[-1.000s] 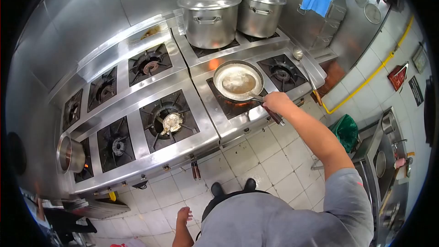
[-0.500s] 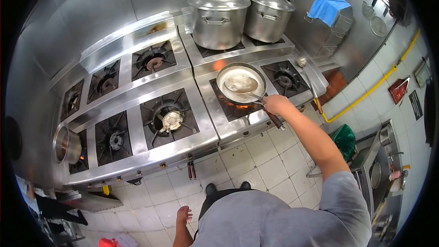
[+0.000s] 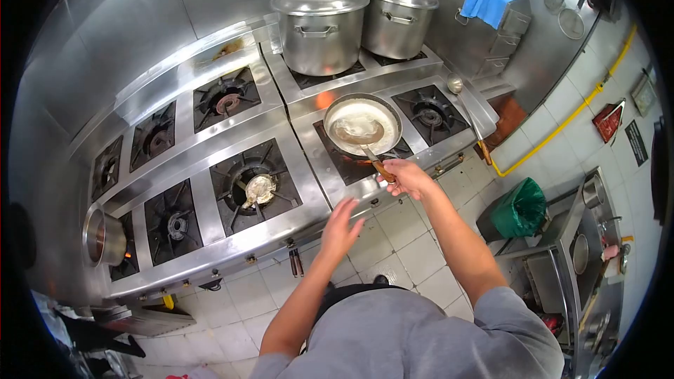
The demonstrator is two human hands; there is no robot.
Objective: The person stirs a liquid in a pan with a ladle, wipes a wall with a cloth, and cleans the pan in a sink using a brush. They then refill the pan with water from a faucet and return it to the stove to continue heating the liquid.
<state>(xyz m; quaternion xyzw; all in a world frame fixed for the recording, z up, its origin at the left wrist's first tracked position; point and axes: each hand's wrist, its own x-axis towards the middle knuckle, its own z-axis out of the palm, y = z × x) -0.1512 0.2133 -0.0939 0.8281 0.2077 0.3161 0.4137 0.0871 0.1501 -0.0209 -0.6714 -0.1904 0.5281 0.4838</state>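
A round pan with whitish liquid stands over a lit burner on the steel range. A ladle or spoon lies in it, its wooden handle pointing toward me. My right hand is at that handle, the fingers curled by its end; the pan's own handle is hidden under the hand. My left hand is raised in front of the range edge, left of the right hand, fingers apart and holding nothing.
Two lidded stockpots stand behind the pan. A long ladle rests at the right edge. A small pot sits far left, a whitish strainer-like piece on a middle burner, and a green-lined bin right.
My left hand has risen from low beside my body toward the range. My right hand has shifted down and left along the handles, and the spoon handle now points more toward me.
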